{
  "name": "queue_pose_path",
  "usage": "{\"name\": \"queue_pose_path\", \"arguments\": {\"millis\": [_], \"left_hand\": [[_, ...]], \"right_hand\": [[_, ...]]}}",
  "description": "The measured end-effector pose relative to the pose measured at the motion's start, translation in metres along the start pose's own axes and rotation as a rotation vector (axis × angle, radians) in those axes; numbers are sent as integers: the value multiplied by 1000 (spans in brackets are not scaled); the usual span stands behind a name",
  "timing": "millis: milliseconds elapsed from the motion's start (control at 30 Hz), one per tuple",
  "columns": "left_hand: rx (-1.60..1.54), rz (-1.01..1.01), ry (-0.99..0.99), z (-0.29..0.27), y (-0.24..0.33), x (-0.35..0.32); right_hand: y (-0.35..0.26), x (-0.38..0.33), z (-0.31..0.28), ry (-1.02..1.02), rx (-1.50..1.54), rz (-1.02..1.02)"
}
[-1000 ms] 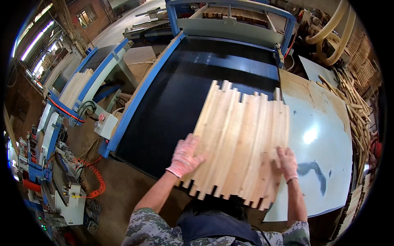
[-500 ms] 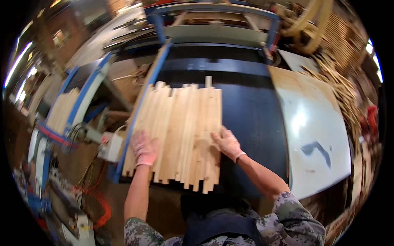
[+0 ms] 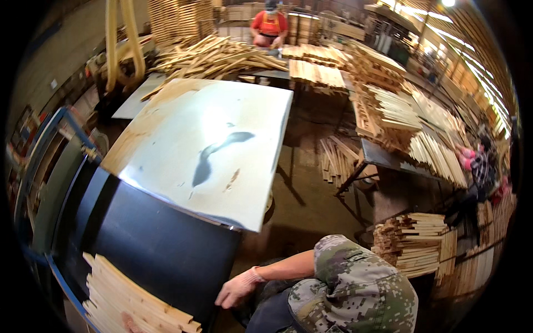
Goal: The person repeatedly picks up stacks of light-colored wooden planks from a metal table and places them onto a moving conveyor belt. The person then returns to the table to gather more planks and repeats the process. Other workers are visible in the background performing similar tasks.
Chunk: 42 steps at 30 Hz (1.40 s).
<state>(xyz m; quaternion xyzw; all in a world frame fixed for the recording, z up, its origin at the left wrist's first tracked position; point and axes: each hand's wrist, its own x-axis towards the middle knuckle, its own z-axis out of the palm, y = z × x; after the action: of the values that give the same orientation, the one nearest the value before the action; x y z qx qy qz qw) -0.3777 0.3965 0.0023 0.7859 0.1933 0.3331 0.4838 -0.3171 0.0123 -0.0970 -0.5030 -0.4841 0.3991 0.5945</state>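
Note:
My right hand [image 3: 239, 288], in a pale pinkish knitted glove, is at the near edge of the dark belt [image 3: 166, 233]. Its fingers point down, loosely bent, and nothing shows in them. To its left a row of pale wooden strips [image 3: 139, 294] lies side by side on the belt, with uneven ends. The picture's lower edge cuts off part of the row. My left hand is out of the picture; a reddish patch on the strips at the bottom is too unclear to name.
A whitish sheet-topped table [image 3: 222, 139] adjoins the belt. Behind it lies a heap of loose strips [image 3: 216, 58]. A person in red [image 3: 269, 28] stands at the back. Stacked wood [image 3: 388, 111] covers tables at right, near another person [image 3: 483, 164]. Bundled strips [image 3: 416, 244] lie lower right.
The view has swung to the right. My right hand has left the strips' right side and is now by the belt's edge. My left hand has gone out of view.

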Motion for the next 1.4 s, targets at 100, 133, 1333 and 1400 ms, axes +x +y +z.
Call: {"name": "queue_pose_path", "arguments": {"millis": [100, 133, 1333, 1400], "left_hand": [[-379, -159, -500, 97, 69, -32], [-545, -149, -675, 128, 88, -51], [30, -187, -2189, 930, 324, -440], [59, -64, -2214, 982, 334, -439]], "right_hand": [[28, -111, 4, 279, 220, 523], [18, -155, 4, 418, 27, 621], [104, -807, -44, 2129, 830, 916], [92, -838, -90, 2152, 630, 974]]}}
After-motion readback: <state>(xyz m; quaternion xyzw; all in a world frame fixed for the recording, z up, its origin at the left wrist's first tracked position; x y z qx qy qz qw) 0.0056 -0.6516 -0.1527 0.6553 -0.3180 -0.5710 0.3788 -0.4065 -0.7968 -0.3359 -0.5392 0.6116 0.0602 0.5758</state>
